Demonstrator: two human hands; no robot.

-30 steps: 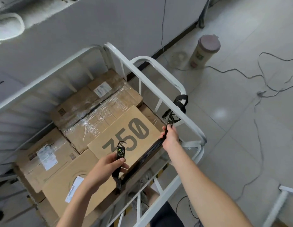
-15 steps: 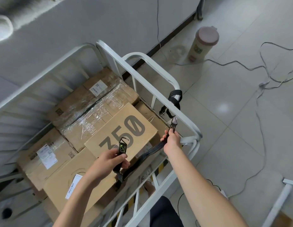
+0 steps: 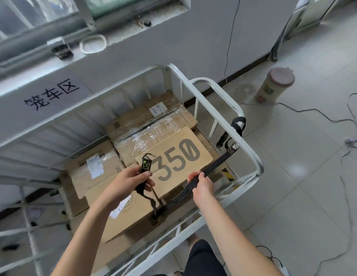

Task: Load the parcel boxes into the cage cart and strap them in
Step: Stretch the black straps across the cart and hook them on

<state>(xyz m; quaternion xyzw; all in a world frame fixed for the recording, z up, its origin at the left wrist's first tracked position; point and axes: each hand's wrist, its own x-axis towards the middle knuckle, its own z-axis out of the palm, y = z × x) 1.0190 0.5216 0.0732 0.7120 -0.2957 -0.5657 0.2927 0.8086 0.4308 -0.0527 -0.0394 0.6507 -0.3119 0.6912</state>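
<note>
The white cage cart (image 3: 219, 108) holds several brown parcel boxes packed side by side. On top lies a box printed "350" (image 3: 179, 156); behind it sits a box wrapped in clear film (image 3: 151, 134). A black elastic strap (image 3: 213, 166) runs from the cart's right rail, where one end is looped and hooked (image 3: 236, 126), down over the near boxes. My right hand (image 3: 200, 183) grips the strap's middle just right of the "350" box. My left hand (image 3: 127, 181) pinches the strap's free end below its hook and tag (image 3: 146, 163), above the boxes.
The cart stands against a grey wall under a window sill, with a sign of black characters (image 3: 52, 94) on it. A lidded cup (image 3: 273, 84) stands on the tiled floor to the right. Thin cables (image 3: 305, 111) trail across the floor there. My leg shows below the cart's near rail.
My right hand has slid down the strap away from the right rail toward me. My left hand still holds the hook end. My head has tilted up, so the wall and sill show.
</note>
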